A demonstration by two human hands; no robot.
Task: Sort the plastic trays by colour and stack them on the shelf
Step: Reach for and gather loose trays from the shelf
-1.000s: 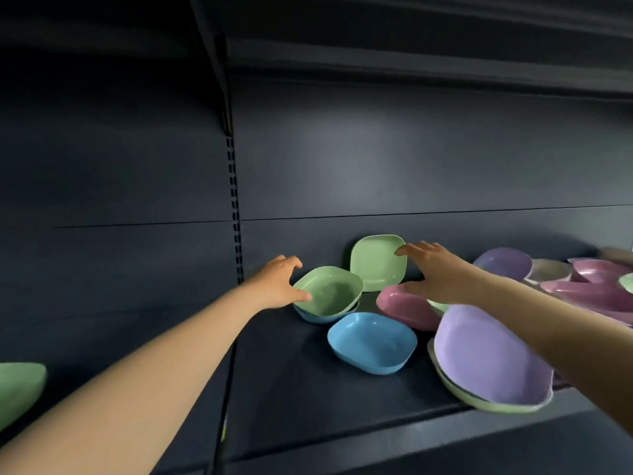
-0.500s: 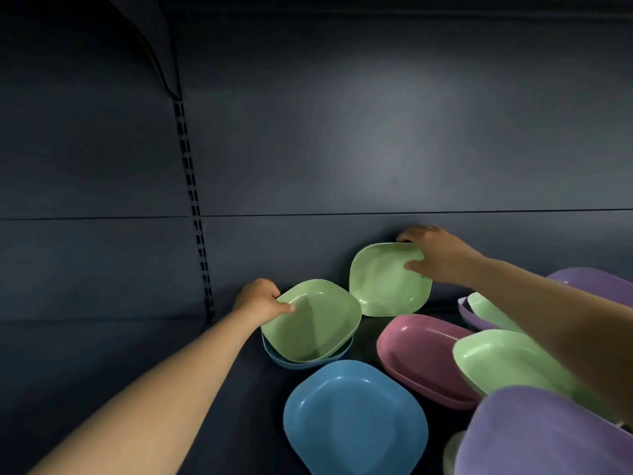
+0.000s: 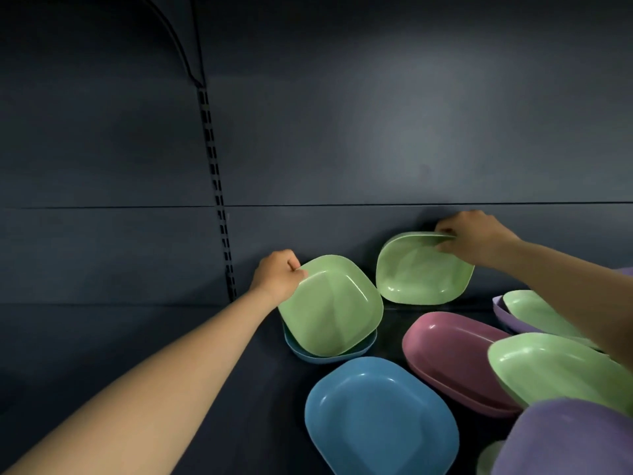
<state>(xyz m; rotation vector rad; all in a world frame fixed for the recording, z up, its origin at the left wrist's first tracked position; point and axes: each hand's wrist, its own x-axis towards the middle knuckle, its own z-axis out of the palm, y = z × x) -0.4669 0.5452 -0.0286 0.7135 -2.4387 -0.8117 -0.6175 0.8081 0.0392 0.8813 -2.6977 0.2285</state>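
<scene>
My left hand [image 3: 279, 274] grips the far left rim of a green tray [image 3: 332, 306], tilted up over a blue tray [image 3: 329, 356] beneath it. My right hand [image 3: 474, 238] grips the top edge of a second green tray [image 3: 421, 272] that leans against the shelf's back wall. In front lie a blue tray [image 3: 380, 419] and an upside-down pink tray [image 3: 452, 358]. At the right, two more green trays [image 3: 555, 370] and two purple trays [image 3: 568, 440] overlap.
The dark shelf board [image 3: 239, 389] lies bare to the left of the trays. A slotted upright [image 3: 219, 200] runs down the back wall [image 3: 376, 132] just left of my left hand.
The view has moved closer to the trays. My left hand has tilted its green tray up further. My right hand has closed its fingers over the top edge of the leaning green tray.
</scene>
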